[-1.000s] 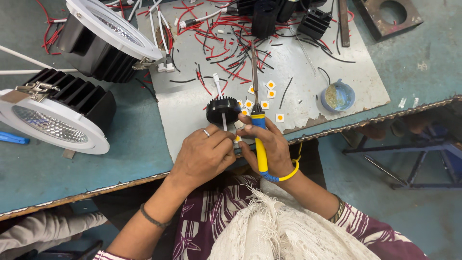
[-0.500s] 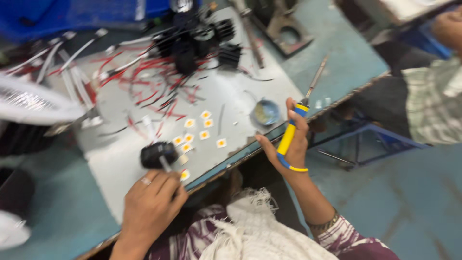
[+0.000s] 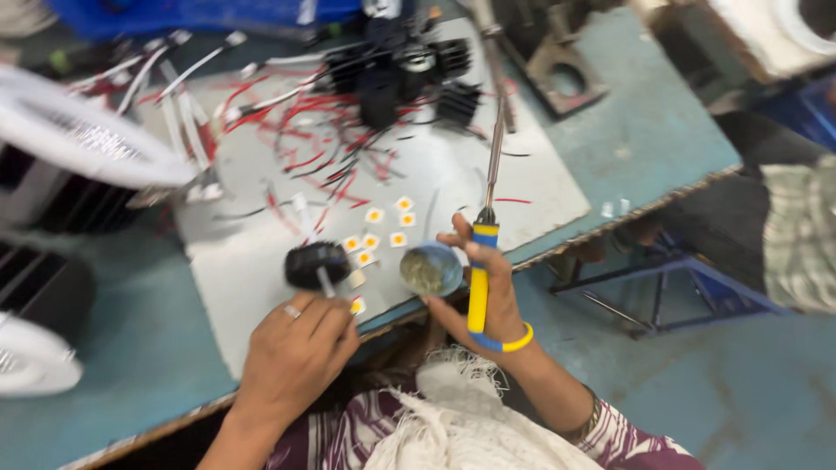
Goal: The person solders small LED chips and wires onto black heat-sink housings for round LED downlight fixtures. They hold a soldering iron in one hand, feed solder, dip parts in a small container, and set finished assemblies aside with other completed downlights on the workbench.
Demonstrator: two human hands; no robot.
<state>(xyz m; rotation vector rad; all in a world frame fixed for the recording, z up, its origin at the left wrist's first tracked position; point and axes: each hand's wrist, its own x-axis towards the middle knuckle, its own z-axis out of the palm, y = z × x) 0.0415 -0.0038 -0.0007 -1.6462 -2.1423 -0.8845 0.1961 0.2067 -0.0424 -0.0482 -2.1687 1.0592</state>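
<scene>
No packages, labels, signs or screens show on the bench.

My left hand sits at lower centre-left of the frame, palm down, fingers curled forward in a pinch, forearm running to the bottom edge. My right hand, at centre, is fisted in a grip, thumb up, forearm angling to lower right.

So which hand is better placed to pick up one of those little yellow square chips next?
Probably the left hand. Its fingers hold only the thin stem of the black round part, right beside the yellow chips. The right hand is full, gripping the soldering iron beside the small round tin.
</scene>
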